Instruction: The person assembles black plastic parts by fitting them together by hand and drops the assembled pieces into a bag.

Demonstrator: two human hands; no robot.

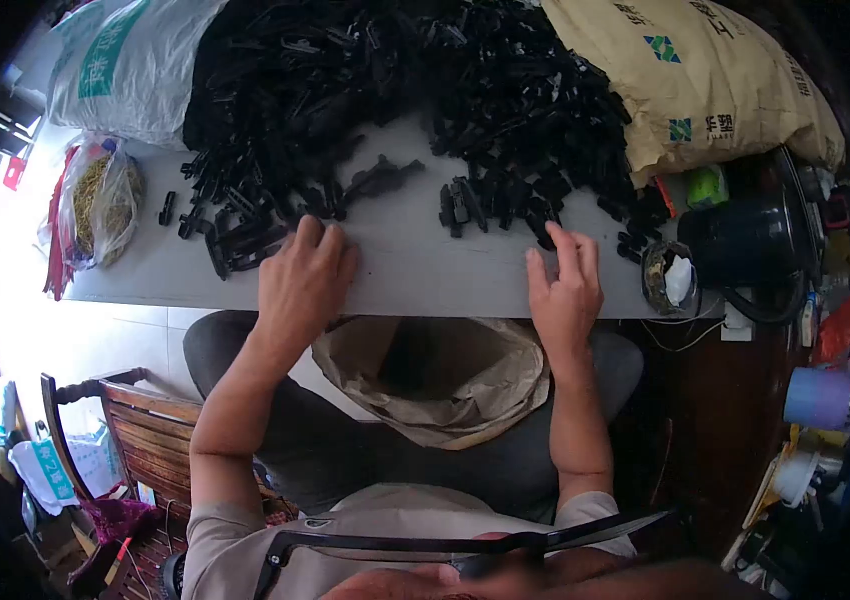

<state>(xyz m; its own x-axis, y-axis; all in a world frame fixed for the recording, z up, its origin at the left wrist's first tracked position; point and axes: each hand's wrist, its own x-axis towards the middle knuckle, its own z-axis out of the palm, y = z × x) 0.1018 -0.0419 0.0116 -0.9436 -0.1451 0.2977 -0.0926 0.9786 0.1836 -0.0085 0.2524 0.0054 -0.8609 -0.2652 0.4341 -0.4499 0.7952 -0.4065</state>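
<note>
Many small black plastic parts point(315, 100) lie in a large heap across the back of the grey table point(425, 270). My left hand point(307, 272) rests at the heap's front edge, fingers bent down by some black parts; whether it grips one cannot be made out. My right hand point(567, 275) is over the table's front right, thumb and fingers apart, its fingertips close to the black parts at the right. A few black pieces point(462, 205) lie between the hands. Below the table edge, an open brown paper bag point(445, 410) sits between the knees.
A white sack point(145, 80) lies at the back left, a tan sack point(715, 90) at the back right. A plastic bag of brownish bits point(105, 205) sits left. At right are a dark bucket point(745, 235) and a small container point(670, 275). A wooden chair point(150, 430) stands lower left.
</note>
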